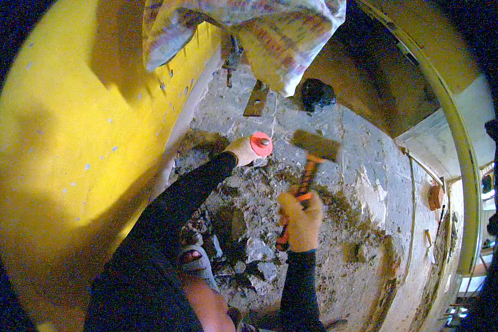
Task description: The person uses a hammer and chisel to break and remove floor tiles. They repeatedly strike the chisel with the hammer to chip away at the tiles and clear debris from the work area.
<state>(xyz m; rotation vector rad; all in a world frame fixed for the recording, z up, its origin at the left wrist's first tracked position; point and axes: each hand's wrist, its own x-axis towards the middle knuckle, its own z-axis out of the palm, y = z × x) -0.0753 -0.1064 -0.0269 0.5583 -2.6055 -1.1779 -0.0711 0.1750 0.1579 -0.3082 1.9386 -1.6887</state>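
My left hand (241, 151) grips a chisel fitted with a round pink-red hand guard (262, 144). The chisel's struck end points up through the guard; its tip is hidden below. Off to the right, my right hand (305, 229) is wrapped round the orange and black handle of a club hammer (315, 145). The hammer's blocky head is slightly smeared by motion and sits apart from the chisel, to its right. Beneath both hands lies a broken-up floor with loose rubble (260, 249) and grey chunks.
A yellow wall (83, 138) rises on the left. Patterned cloth (282, 33) hangs at the far side. Beyond the hands lie a flat metal plate (255, 99) and a black bundle (318, 95). A reddish brick (436, 197) sits at right. My sandalled foot (196, 260) stands beside the rubble.
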